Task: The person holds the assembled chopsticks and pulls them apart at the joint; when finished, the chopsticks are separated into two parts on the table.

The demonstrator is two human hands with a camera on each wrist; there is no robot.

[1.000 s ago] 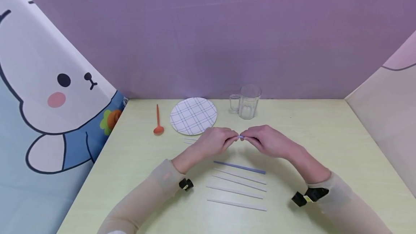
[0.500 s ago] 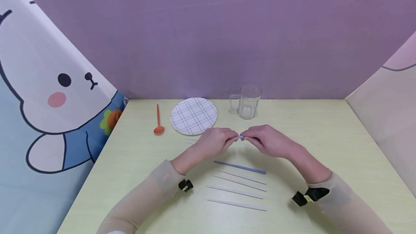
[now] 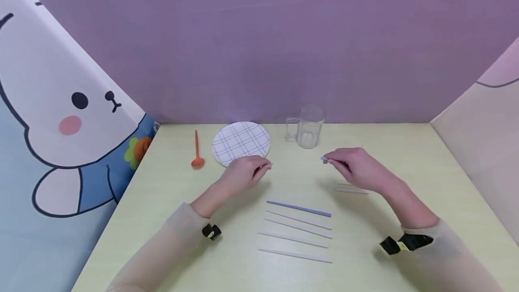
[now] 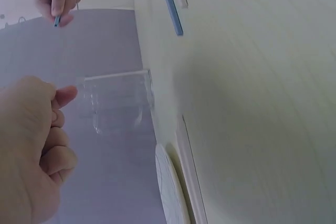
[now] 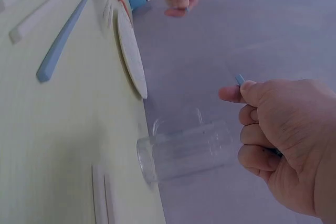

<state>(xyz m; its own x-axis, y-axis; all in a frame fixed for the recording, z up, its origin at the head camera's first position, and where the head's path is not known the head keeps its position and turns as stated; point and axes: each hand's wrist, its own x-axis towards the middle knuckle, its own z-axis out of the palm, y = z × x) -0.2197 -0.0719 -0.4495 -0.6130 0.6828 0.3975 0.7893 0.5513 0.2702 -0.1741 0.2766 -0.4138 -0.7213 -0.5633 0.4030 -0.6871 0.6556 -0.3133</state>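
In the head view, my left hand, near the plate's front edge, pinches a tiny blue piece between thumb and forefinger. Across a gap, my right hand pinches another short blue piece. Its end pokes out past the thumb in the right wrist view. Most of both pieces is hidden in the fingers, so I cannot tell their kind. Both hands are raised above the table. Below and between them lies a blue tapered stick, with several pale sticks in front of it.
A round checked plate lies at the back, with an orange spoon to its left. Right of the plate stands a clear mug. Two pale sticks lie below my right hand. A purple backdrop rises behind the table.
My hands, earlier almost touching with a blue piece between their fingertips, have moved apart, left and right. Each now holds a blue piece. Pale sticks below the right hand have come into view.
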